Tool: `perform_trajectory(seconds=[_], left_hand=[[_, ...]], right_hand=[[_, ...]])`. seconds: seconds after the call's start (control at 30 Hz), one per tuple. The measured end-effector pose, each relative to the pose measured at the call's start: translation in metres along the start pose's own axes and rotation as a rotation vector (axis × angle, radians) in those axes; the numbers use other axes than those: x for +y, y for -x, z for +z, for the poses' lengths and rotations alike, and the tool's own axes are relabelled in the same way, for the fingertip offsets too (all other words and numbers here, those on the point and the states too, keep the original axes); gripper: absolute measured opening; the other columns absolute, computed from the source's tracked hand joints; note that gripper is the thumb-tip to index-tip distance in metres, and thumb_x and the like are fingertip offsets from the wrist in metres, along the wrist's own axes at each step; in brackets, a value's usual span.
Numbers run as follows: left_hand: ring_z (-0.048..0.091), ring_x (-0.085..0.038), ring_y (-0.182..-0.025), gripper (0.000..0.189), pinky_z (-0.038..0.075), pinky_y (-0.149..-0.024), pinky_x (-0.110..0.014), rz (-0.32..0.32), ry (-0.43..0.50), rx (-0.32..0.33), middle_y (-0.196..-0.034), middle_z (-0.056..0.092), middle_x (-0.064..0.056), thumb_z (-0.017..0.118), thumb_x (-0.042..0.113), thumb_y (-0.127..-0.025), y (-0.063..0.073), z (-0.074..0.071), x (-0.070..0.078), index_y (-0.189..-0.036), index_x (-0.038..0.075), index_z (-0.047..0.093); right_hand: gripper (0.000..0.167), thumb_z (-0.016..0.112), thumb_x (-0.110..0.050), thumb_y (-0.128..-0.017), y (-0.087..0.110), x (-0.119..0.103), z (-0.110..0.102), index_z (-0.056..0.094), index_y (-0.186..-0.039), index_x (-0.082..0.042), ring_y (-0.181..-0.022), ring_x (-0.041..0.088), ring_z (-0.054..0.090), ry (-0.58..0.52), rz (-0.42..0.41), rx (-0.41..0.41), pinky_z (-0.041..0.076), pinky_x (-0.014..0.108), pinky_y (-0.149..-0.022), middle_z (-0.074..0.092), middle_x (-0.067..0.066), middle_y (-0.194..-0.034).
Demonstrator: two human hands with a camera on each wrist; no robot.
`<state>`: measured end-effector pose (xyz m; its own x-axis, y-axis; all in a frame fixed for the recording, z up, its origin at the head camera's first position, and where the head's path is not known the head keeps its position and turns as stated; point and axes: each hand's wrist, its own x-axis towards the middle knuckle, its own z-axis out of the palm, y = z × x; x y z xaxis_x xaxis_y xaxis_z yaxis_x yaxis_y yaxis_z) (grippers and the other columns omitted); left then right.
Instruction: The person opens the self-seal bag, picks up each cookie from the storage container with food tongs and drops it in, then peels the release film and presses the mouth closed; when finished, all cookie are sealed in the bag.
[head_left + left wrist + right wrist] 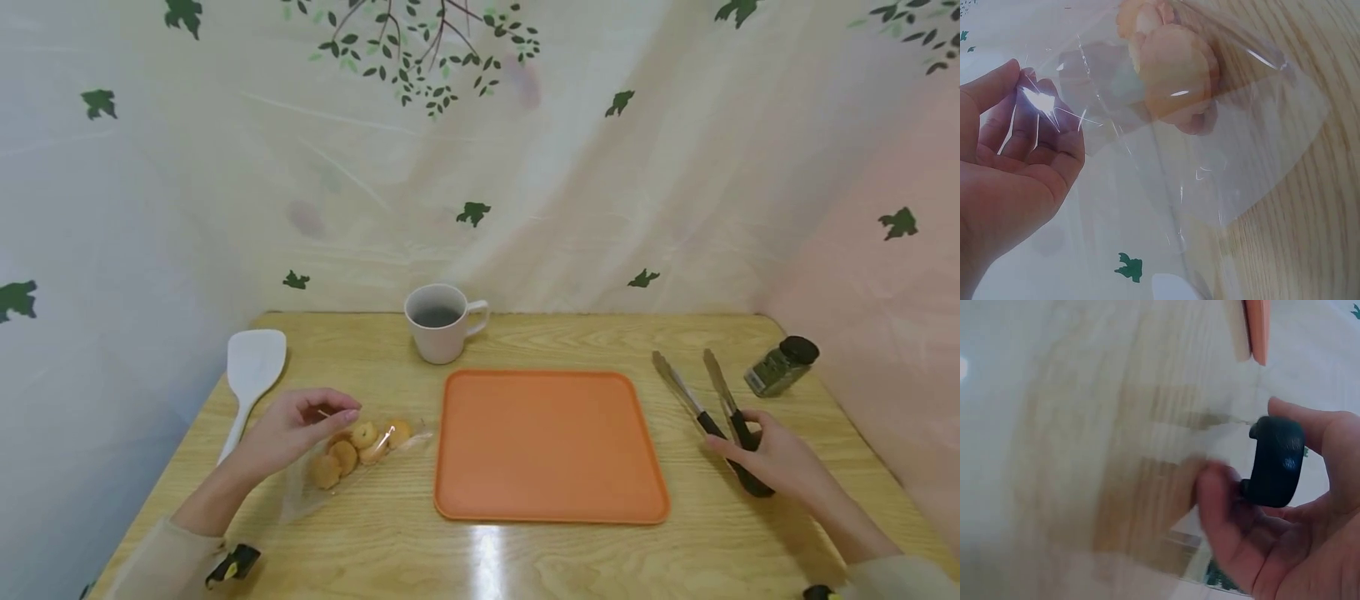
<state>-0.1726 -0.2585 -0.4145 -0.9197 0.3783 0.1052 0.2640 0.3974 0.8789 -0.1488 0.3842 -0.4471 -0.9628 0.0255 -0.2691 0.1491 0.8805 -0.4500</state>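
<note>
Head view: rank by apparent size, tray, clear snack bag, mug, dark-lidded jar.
Largest to smallest, by area in the head view:
1. Tray
2. Clear snack bag, partly behind the left hand
3. Mug
4. Dark-lidded jar

Apparent size only; the mug sits farther back than the bag.

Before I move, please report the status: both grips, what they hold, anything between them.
Left grip pinching clear bag, cookies inside. Right grip around tongs, their ends spread apart. Orange tray between bag and tongs.
</note>
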Motion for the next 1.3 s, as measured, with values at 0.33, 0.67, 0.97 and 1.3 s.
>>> perform_trajectory(seconds=[0.33,0.67,0.97,1.3], left_hand=[[0.071,-0.028,-0.084,0.023,0.059,-0.070,-0.036,-0.031,0.008,-0.003,-0.105,0.070,-0.024,0.068,0.014,-0.100,0.0032,0.0003,0.0002,-0.112,-0.005,0.070],[0.071,-0.027,-0.084,0.023,0.058,-0.069,-0.035,-0.043,0.000,0.003,-0.104,0.070,-0.022,0.068,0.015,-0.099,0.0038,0.0014,0.0005,-0.111,-0.004,0.071],[0.070,-0.026,-0.084,0.021,0.058,-0.068,-0.034,-0.031,-0.003,-0.003,-0.103,0.071,-0.021,0.068,0.015,-0.099,0.0018,0.0004,0.0023,-0.111,-0.003,0.071],[0.070,-0.028,-0.084,0.018,0.058,-0.068,-0.035,-0.027,-0.021,0.003,-0.102,0.071,-0.020,0.068,0.017,-0.100,0.0019,-0.0006,0.0003,-0.109,0.003,0.073]], right_hand=[[0.105,0.061,-0.066,-0.093,-0.0032,-0.0023,0.0038,0.028,-0.138,0.023,-0.092,0.045,0.065,0.076,-0.009,-0.020,0.053,0.052,-0.069,0.057,0.041,-0.116],[0.099,0.060,-0.061,-0.096,0.0004,-0.0027,0.0039,0.024,-0.142,0.020,-0.085,0.031,0.066,-0.018,-0.004,-0.061,0.054,0.042,-0.065,0.064,0.027,-0.106],[0.097,0.061,-0.057,-0.097,0.0026,-0.0001,0.0071,0.020,-0.146,0.017,-0.076,0.022,0.064,-0.123,0.021,-0.079,0.056,0.038,-0.055,0.062,0.024,-0.105],[0.099,0.065,-0.056,-0.096,0.0039,0.0006,0.0074,0.018,-0.148,0.014,-0.083,0.025,0.062,-0.188,0.036,-0.081,0.058,0.039,-0.054,0.060,0.027,-0.110]])
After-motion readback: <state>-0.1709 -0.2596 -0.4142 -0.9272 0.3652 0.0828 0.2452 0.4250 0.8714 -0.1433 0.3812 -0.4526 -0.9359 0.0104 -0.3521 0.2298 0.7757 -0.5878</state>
